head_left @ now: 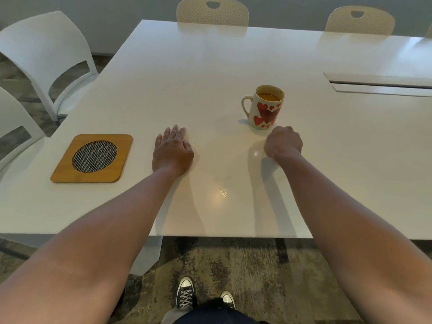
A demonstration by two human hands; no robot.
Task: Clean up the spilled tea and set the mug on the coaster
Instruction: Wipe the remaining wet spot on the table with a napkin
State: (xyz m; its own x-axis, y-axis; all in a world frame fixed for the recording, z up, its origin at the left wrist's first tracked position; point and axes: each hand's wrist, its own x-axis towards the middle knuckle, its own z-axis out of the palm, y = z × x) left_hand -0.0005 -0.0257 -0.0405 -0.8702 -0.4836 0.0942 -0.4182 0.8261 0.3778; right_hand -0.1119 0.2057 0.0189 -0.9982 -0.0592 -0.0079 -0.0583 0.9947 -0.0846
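A white mug with red hearts stands upright on the white table, holding orange-brown tea, its handle turned left. A square wooden coaster with a round metal mesh centre lies at the table's near left. My left hand lies flat on the table between coaster and mug, fingers straight. Just in front of the mug, a little to its right, my right hand hovers with fingers curled under, apart from the mug. What the curled fingers hold, if anything, is hidden. No spilled tea is plainly visible.
White chairs stand at the left side, and beige perforated chairs at the far edge. A recessed cable slot runs along the table's right. The near table edge is just before my feet on patterned carpet.
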